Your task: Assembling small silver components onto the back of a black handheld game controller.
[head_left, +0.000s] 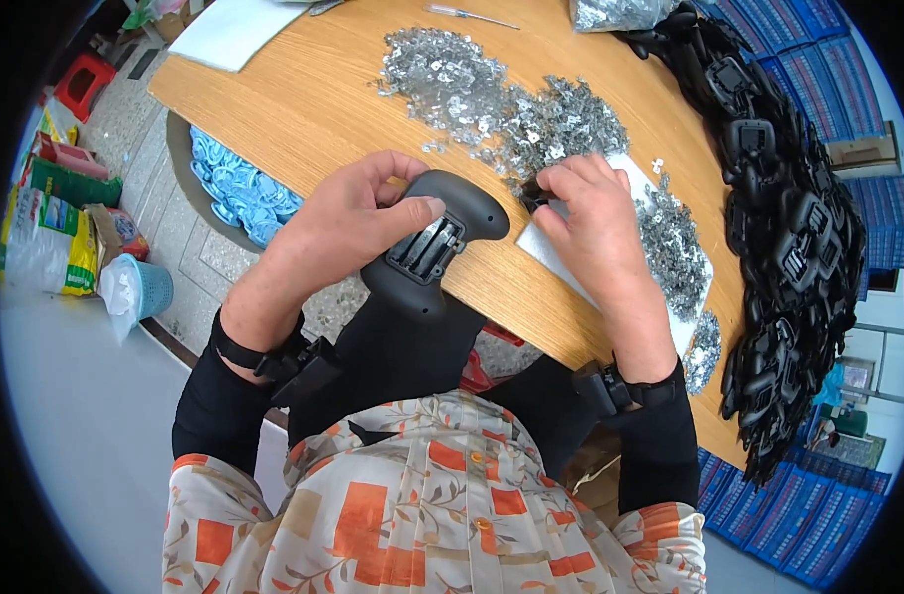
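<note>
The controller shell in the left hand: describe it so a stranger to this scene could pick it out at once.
Follow the near edge of the wooden table to the left hand. It holds the black controller shell, slotted compartment facing up. Unlike the black shells heaped toward the right, this one is gripped.

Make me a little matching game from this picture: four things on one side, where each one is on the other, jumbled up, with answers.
Things
1. Black plastic game controller with exposed battery slots
2. Glossy light-blue round pieces
3. Red plastic stool
4. Long heap of black plastic controller parts

Places
A. Along the right side of the wooden table
B. In a grey-rimmed container beside the table's left edge
C. Held in the left hand
D. On the speckled floor, toward the picture's upper left

Right pairs: 1-C, 2-B, 3-D, 4-A
</note>
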`<move>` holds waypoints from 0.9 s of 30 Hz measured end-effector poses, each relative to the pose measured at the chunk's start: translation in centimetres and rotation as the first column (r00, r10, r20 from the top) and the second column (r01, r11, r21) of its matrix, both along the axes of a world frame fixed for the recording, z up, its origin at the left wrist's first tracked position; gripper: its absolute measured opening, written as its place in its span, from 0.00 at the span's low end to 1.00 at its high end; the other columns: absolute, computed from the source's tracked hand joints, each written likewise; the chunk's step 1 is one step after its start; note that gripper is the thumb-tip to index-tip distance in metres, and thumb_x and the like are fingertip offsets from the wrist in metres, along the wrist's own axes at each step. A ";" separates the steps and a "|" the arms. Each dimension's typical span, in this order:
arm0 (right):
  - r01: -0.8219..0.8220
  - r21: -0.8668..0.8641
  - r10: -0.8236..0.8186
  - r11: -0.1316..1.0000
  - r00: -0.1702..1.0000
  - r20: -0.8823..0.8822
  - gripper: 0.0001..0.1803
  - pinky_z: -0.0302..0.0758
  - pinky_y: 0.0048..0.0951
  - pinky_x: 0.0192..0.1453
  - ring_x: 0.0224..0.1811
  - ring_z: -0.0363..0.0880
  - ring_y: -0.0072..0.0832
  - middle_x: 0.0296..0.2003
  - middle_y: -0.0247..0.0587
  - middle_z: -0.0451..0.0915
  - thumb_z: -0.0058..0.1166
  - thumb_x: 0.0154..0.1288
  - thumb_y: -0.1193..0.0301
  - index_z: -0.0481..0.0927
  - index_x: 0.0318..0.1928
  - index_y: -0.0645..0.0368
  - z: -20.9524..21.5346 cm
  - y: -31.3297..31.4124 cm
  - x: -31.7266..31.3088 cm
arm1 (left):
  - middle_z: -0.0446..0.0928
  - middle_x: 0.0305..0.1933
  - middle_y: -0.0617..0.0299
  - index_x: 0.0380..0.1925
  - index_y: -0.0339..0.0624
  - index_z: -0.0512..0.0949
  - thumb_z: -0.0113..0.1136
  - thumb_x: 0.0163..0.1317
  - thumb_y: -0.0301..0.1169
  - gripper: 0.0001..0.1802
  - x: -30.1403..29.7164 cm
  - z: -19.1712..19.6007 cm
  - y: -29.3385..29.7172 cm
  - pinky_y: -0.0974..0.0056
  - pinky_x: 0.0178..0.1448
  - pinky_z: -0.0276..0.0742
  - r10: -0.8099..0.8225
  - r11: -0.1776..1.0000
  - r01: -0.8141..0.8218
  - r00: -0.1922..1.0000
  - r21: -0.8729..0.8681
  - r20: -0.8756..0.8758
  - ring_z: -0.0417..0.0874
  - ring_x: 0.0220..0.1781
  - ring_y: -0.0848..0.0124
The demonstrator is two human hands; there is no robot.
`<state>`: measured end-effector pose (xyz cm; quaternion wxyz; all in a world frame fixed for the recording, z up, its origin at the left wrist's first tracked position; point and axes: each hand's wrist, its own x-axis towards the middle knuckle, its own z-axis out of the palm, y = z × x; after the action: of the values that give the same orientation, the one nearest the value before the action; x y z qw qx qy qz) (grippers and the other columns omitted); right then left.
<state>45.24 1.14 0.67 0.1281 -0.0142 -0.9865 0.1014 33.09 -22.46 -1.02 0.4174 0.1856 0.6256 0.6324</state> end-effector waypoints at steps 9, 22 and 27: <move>0.032 -0.059 -0.029 0.998 0.998 0.054 0.13 0.68 0.40 0.57 0.49 0.76 0.37 0.38 0.36 0.81 0.64 0.54 0.74 0.84 0.42 0.56 0.6 -0.2 -0.3 | 0.83 0.36 0.63 0.49 0.33 0.77 0.62 0.66 0.28 0.14 0.5 0.1 0.3 0.75 0.39 0.76 -0.017 0.999 0.013 0.996 -0.046 -0.088 0.80 0.36 0.82; 0.115 -0.099 -0.108 0.988 0.991 0.077 0.11 0.67 0.39 0.56 0.48 0.76 0.38 0.37 0.39 0.80 0.63 0.55 0.75 0.83 0.41 0.59 0.4 0.2 0.0 | 0.82 0.40 0.67 0.50 0.37 0.80 0.58 0.66 0.24 0.13 0.9 1.1 0.5 0.73 0.47 0.78 -0.105 0.993 0.085 0.962 -0.088 -0.253 0.79 0.41 0.82; 0.019 0.011 -0.020 1.000 1.000 0.014 0.12 0.67 0.39 0.56 0.48 0.76 0.35 0.38 0.36 0.80 0.63 0.54 0.75 0.84 0.41 0.56 -0.1 -0.1 -0.1 | 0.81 0.39 0.68 0.48 0.38 0.81 0.58 0.66 0.25 0.12 1.2 1.2 0.8 0.73 0.46 0.77 -0.111 0.992 0.089 0.957 -0.094 -0.269 0.78 0.40 0.82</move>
<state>45.18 1.00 0.57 0.1224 -0.0238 -0.9877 0.0946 34.28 -21.61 0.21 0.3655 0.2855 0.6921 0.5530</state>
